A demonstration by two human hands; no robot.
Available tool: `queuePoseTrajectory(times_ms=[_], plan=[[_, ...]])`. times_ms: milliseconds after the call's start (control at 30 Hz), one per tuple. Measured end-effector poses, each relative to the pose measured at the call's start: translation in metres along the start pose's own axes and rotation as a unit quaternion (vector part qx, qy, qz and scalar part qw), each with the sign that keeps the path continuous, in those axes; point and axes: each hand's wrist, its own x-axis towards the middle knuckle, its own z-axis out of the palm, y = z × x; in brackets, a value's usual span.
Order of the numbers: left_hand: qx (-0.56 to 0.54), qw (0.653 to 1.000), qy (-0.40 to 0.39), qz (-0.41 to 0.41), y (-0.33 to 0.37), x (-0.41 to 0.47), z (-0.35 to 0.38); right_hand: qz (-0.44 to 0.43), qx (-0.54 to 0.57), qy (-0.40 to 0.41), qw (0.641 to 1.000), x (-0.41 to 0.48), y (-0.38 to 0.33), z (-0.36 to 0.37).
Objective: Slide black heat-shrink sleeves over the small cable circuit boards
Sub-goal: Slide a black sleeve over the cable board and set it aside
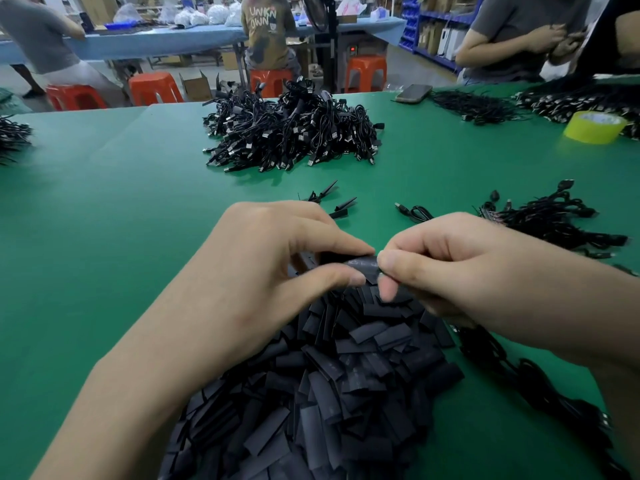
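At the far left edge of the frame we see a small bundle of black cables (12, 135) lying on the green table (104, 209). In the upper left, beyond the table, a person in a grey shirt (38, 36) leans at a blue workbench (138, 43), with orange stools (156, 88) below it.

Moving right, our left hand (273, 258) comes up from the lower left and pinches a black sleeve (360, 263) between thumb and forefinger, just above the centre of the frame. Under both hands, filling the lower centre, lies a big heap of loose flat black sleeves (329, 382).

Above the hands, in the upper centre, a large pile of finished black cables with metal plugs (294, 133) rests on the table, and a few stray sleeves (339, 206) lie between that pile and our hands. Behind it, a person in a brown printed shirt (266, 32) sits on a stool, back to us.

Our right hand (446, 265) enters from the lower right and meets the left hand, its fingertips closed on the right end of the same sleeve. We cannot tell whether a circuit board is inside; the fingers hide it.

Further right, a tangle of cables (550, 220) lies near the right hand. In the upper right sit a phone (414, 92), a roll of yellow tape (594, 127), and another person in grey (519, 32).
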Motion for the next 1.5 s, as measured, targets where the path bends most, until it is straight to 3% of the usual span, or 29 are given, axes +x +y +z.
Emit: queuePoseTrajectory(times_ms=[233,467,1000,1500], plan=[[-0.009,0.998,0.056,-0.016,-0.003,0.000,0.000,-0.031,0.116,0.059,0.991,-0.004,0.001,-0.010],[-0.002,0.997,0.076,0.006,-0.001,0.001,0.004,-0.031,0.102,0.098,0.989,-0.001,-0.002,-0.007],[0.005,0.992,0.118,0.049,0.000,0.000,0.012,-0.018,0.127,0.096,0.987,-0.003,-0.003,-0.006],[-0.002,0.989,0.143,0.040,-0.003,0.000,0.008,-0.038,0.112,0.109,0.987,-0.004,-0.010,-0.007]])
